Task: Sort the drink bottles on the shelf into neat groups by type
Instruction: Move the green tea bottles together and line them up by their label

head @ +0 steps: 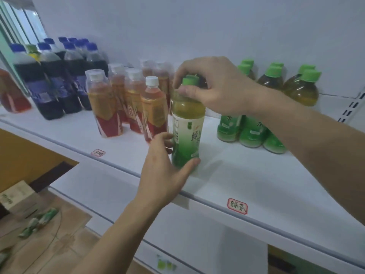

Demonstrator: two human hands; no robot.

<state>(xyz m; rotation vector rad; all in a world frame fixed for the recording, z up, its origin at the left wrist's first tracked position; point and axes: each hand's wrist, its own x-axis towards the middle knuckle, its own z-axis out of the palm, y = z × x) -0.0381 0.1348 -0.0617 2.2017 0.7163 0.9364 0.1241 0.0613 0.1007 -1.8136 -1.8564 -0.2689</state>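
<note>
A green tea bottle point(187, 123) with a green cap stands upright on the white shelf point(256, 186), between two groups. My right hand point(215, 86) grips its cap from above. My left hand point(164, 171) holds its base, thumb in front and fingers behind. To its right stand several more green tea bottles point(254, 131). Close on its left is a cluster of red-and-gold labelled tea bottles with white caps point(126, 103). Dark cola bottles with blue caps point(57, 76) fill the far left.
A red-liquid bottle point(11, 95) sits at the left edge. Red-framed label stickers point(237, 206) mark the shelf's front rail. A lower shelf point(197, 244) lies below. Cardboard boxes and green packets point(39, 220) lie on the floor at lower left. A slotted upright point(353, 105) bounds the right.
</note>
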